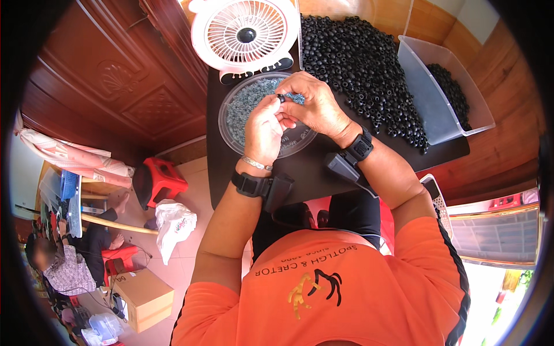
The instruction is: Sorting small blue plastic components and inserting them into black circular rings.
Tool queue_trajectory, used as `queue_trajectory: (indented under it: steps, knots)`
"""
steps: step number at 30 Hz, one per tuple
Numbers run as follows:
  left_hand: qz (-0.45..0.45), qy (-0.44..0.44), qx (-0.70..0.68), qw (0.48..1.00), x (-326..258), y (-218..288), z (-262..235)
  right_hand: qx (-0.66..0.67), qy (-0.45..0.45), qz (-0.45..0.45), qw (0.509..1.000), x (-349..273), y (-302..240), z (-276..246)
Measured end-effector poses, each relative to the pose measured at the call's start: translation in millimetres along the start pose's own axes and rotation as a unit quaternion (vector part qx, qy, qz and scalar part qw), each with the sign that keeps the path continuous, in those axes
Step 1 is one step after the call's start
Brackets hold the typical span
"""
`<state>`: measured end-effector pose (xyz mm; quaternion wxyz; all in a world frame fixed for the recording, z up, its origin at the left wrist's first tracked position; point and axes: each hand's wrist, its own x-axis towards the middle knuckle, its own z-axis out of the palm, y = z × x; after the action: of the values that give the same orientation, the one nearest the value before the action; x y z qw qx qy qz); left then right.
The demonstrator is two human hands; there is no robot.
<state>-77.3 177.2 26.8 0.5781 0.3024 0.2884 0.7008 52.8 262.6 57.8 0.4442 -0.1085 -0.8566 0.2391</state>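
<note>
Both hands, left hand (262, 130) and right hand (311, 106), pinch one black ring (281, 98); slippage would likely drop it into the round tray (231, 132) at 6 o'clock.

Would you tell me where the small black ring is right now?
In the head view, the small black ring is pinched between both hands' fingertips, above the round clear tray, below the white fan.

Only real package I can spot is a brown cardboard box (142, 298) down on the floor, lower left. A clear plastic bag (104, 326) sits just beside it.
</note>
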Motion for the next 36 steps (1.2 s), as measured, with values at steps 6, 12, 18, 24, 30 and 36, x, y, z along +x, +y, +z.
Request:
queue_trajectory:
  steps: [6, 12, 18, 24, 30, 36]
  knots:
    - [-0.002, -0.013, 0.004, 1.0, -0.3, 2.8, 0.0, 0.026, -0.017, 0.036, 0.999, 0.2, -4.9, 2.0]
    - [0.071, 0.003, 0.083, 0.994, -3.8, 6.0, 10.4, 0.193, -0.03, 0.136, 0.971, -1.0, 4.4, 1.6]
    - [0.066, -0.011, 0.101, 0.993, -4.3, 9.0, 10.5, 0.249, -0.052, 0.148, 0.956, -0.7, 6.8, -0.5]
    - [0.075, 0.003, 0.113, 0.991, -5.1, 8.1, 5.1, 0.271, -0.073, 0.157, 0.947, 1.3, -0.2, -4.9]
    - [0.066, 0.031, 0.142, 0.987, -2.3, 7.3, 8.3, 0.329, -0.069, 0.177, 0.925, -0.9, 10.3, -4.1]
    - [0.04, 0.019, 0.093, 0.995, -0.1, 4.7, 2.9, 0.132, -0.021, 0.045, 0.99, -2.5, 5.7, -3.3]
